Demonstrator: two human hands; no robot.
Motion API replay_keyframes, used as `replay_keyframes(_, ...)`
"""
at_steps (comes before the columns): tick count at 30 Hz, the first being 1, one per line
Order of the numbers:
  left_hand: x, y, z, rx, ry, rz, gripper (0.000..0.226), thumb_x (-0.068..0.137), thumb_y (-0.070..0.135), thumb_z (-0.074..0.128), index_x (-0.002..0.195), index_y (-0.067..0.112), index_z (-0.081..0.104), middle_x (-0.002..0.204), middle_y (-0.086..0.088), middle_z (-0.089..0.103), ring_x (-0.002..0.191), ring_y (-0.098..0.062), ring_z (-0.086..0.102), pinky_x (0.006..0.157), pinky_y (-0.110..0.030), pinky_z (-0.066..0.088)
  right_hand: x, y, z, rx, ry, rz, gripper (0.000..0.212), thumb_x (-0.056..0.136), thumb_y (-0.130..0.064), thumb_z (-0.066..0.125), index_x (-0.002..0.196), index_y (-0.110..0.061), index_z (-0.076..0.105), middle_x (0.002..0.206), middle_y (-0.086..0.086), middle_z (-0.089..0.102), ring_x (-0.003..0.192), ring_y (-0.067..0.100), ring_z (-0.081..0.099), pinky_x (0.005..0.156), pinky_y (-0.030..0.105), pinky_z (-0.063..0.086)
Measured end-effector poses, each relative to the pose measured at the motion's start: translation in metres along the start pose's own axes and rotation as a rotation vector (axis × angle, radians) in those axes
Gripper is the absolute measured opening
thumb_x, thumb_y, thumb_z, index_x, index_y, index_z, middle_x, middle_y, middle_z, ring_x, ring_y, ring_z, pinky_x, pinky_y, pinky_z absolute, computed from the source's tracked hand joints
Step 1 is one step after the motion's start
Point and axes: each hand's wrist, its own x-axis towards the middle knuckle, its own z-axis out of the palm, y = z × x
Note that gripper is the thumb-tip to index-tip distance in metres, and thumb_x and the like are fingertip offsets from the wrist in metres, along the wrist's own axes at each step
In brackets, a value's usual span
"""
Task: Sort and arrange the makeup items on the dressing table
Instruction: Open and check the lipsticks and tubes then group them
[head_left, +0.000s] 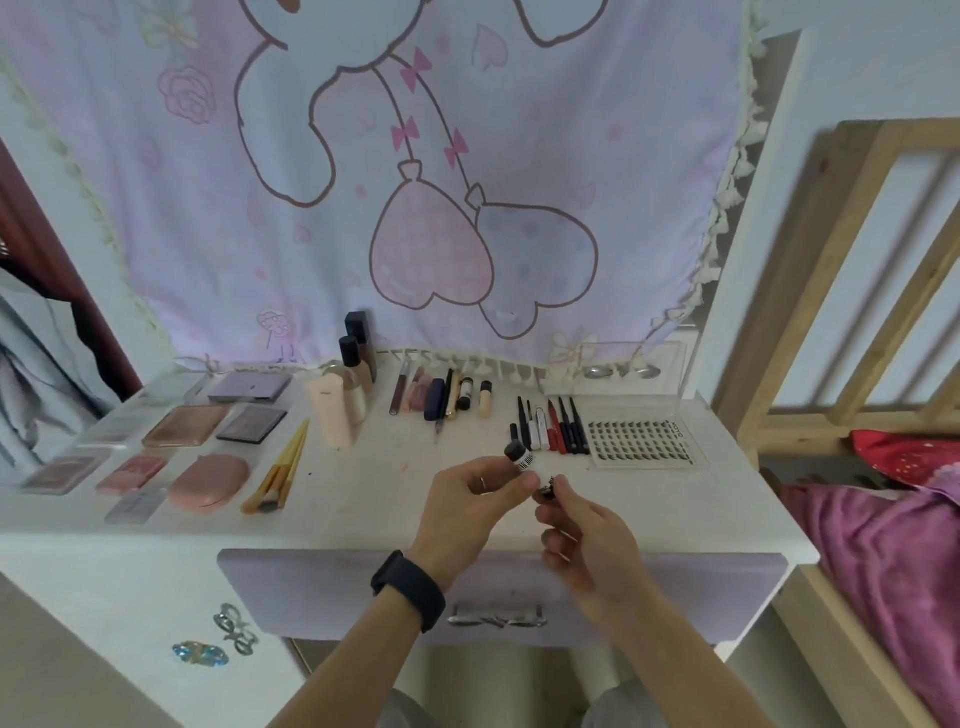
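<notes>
Over the front centre of the dressing table (363, 519), head view: both hands hold one small black-capped tube (521, 457) clear of the surface. The left hand (467, 501) pinches its labelled upper part between thumb and forefinger. The right hand (587, 535) pinches its lower black end with the fingertips. From the hands, a row of pencils (553, 428) lies at 12 o'clock, a lash tray (644, 441) at 1 o'clock, brushes (280, 467) and compacts (208, 483) at 9 o'clock, and a drawer front (322, 592) at 6 o'clock.
</notes>
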Motion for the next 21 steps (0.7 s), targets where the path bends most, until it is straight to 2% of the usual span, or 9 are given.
replay_keyframes(3,0.000,-0.005,0.001,0.031,0.032,-0.032,0.017,0.083,0.041,0.075,0.095,0.029,0.074,0.088,0.014,0.075,0.082,0.002,0.067,0.076,-0.016,0.052,-0.001,0.007,0.001,-0.062,-0.032,0.004,0.035,0.086,-0.046,0.070,0.083,-0.013,0.081,0.070,0.004,0.065,0.051,0.012,0.050,0.047,0.024,0.041)
replay_keyframes(6,0.002,-0.009,-0.002,0.171,0.011,-0.009,0.016,0.091,0.043,0.067,0.103,0.032,0.067,0.092,0.012,0.074,0.088,0.002,0.065,0.084,-0.022,0.051,-0.001,0.004,-0.001,-0.265,-0.015,-0.029,0.039,0.092,-0.047,0.066,0.083,-0.012,0.080,0.072,0.005,0.070,0.052,0.012,0.051,0.048,0.023,0.041)
replay_keyframes(8,0.004,-0.008,-0.005,0.246,-0.011,0.025,0.010,0.095,0.041,0.061,0.105,0.038,0.061,0.092,0.012,0.072,0.089,0.003,0.065,0.081,-0.019,0.048,0.001,-0.003,-0.004,-0.402,0.027,-0.088,0.040,0.093,-0.048,0.064,0.082,-0.013,0.079,0.071,0.004,0.071,0.051,0.012,0.052,0.047,0.022,0.043)
replay_keyframes(11,0.007,-0.009,-0.009,0.357,-0.041,0.098,0.009,0.099,0.036,0.057,0.103,0.044,0.056,0.093,0.012,0.067,0.087,0.004,0.060,0.074,-0.013,0.046,0.003,-0.014,-0.010,-0.484,0.048,-0.161,0.049,0.092,-0.057,0.059,0.081,-0.011,0.074,0.063,0.000,0.062,0.049,0.013,0.048,0.043,0.021,0.038)
replay_keyframes(15,0.015,-0.012,-0.011,0.571,-0.141,0.167,0.013,0.098,0.041,0.056,0.110,0.041,0.059,0.096,0.010,0.058,0.088,-0.002,0.054,0.074,-0.016,0.043,0.012,-0.023,-0.006,-0.601,0.008,-0.204,0.063,0.091,-0.073,0.045,0.072,-0.017,0.068,0.059,-0.004,0.054,0.049,0.010,0.043,0.046,0.020,0.036)
replay_keyframes(18,0.020,-0.014,-0.009,0.650,-0.194,0.223,0.020,0.099,0.044,0.052,0.114,0.036,0.062,0.093,0.011,0.056,0.086,-0.002,0.051,0.072,-0.015,0.038,0.023,-0.026,-0.005,-0.772,-0.036,-0.296,0.057,0.098,-0.067,0.040,0.059,-0.029,0.058,0.057,-0.010,0.050,0.051,0.006,0.041,0.057,0.026,0.037)
replay_keyframes(21,0.027,-0.016,-0.004,0.663,-0.144,0.245,0.023,0.102,0.044,0.045,0.107,0.031,0.064,0.085,0.011,0.058,0.078,-0.005,0.051,0.067,-0.017,0.039,0.036,-0.026,-0.008,-0.846,-0.032,-0.363,0.056,0.104,-0.055,0.037,0.057,-0.025,0.044,0.055,-0.010,0.041,0.052,0.007,0.035,0.058,0.027,0.032)
